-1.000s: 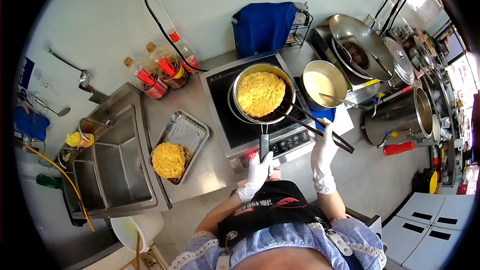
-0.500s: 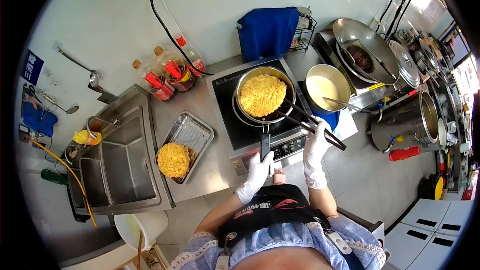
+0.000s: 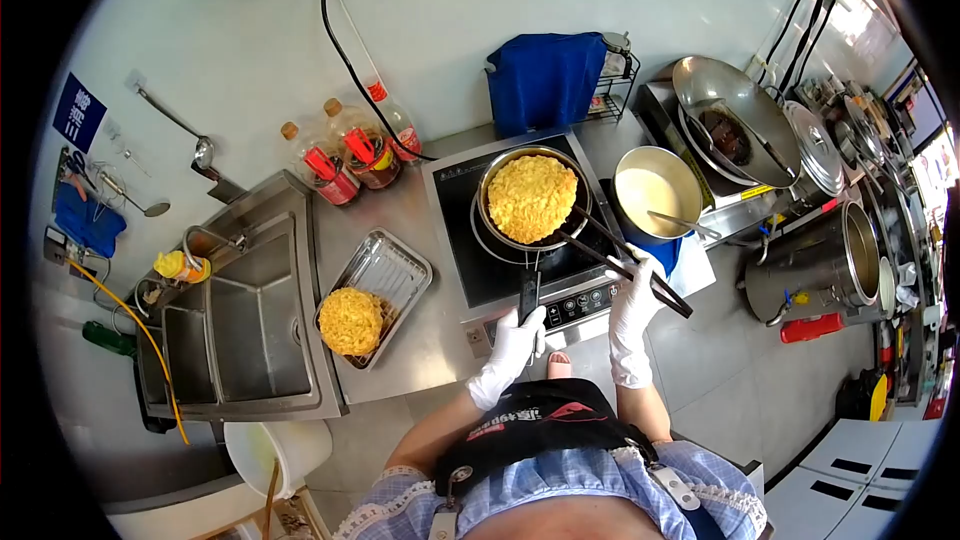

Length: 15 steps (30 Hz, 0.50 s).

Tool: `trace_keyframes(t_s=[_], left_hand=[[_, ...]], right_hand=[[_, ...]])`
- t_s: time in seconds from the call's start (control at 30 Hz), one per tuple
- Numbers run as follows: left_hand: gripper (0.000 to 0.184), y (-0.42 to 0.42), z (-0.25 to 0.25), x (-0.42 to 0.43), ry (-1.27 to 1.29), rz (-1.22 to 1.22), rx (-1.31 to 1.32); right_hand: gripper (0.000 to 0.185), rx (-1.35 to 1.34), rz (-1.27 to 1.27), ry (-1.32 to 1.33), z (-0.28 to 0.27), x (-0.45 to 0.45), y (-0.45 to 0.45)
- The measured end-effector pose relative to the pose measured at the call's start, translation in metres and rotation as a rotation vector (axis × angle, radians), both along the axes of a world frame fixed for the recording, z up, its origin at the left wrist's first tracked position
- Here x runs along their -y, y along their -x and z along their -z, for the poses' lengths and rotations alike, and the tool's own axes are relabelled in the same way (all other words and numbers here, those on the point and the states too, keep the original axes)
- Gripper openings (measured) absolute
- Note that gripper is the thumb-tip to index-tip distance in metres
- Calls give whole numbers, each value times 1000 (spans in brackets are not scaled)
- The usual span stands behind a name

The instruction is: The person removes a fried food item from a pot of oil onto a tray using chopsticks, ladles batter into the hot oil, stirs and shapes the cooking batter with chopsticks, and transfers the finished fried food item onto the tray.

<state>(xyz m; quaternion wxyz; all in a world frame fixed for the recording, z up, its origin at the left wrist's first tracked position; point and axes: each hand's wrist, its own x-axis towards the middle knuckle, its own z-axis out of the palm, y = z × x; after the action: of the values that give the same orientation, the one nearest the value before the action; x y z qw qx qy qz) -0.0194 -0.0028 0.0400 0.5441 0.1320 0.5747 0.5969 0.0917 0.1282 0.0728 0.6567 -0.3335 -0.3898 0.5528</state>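
A round golden fried cake (image 3: 532, 199) lies in a deep frying pan (image 3: 490, 166) on the black induction cooker (image 3: 455, 212). My left hand (image 3: 513, 345), in a white glove, is wrapped round the pan's black handle (image 3: 529, 295). Gloved as well, my right hand (image 3: 634, 298) grips a pair of long dark chopsticks (image 3: 655, 286). Their tips reach over the pan's right rim to the cake's lower right edge; whether they touch it I cannot tell. Another fried cake (image 3: 350, 321) rests on the rack in a metal tray (image 3: 408, 285) to the left.
Right of the cooker stands a pot of pale batter (image 3: 650, 185) with a ladle (image 3: 685, 224) in it. A wok (image 3: 730, 90) is behind it. Sauce bottles (image 3: 350, 145) line the wall, a double sink (image 3: 255, 325) is at left, and a blue cloth (image 3: 545, 83) hangs behind.
The whole view has shifted slightly. In the pan, the cake sits a little more upper left and looks rounder, and the chopstick tips remain by its lower right edge. Both hands keep their grips.
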Motion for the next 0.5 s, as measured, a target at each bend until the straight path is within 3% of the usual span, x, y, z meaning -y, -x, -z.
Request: trace_keyframes(t_s=[0.5], left_hand=[[16, 16, -19, 0, -7, 43, 32]], right_hand=[[30, 77, -39, -250, -56, -19, -17]])
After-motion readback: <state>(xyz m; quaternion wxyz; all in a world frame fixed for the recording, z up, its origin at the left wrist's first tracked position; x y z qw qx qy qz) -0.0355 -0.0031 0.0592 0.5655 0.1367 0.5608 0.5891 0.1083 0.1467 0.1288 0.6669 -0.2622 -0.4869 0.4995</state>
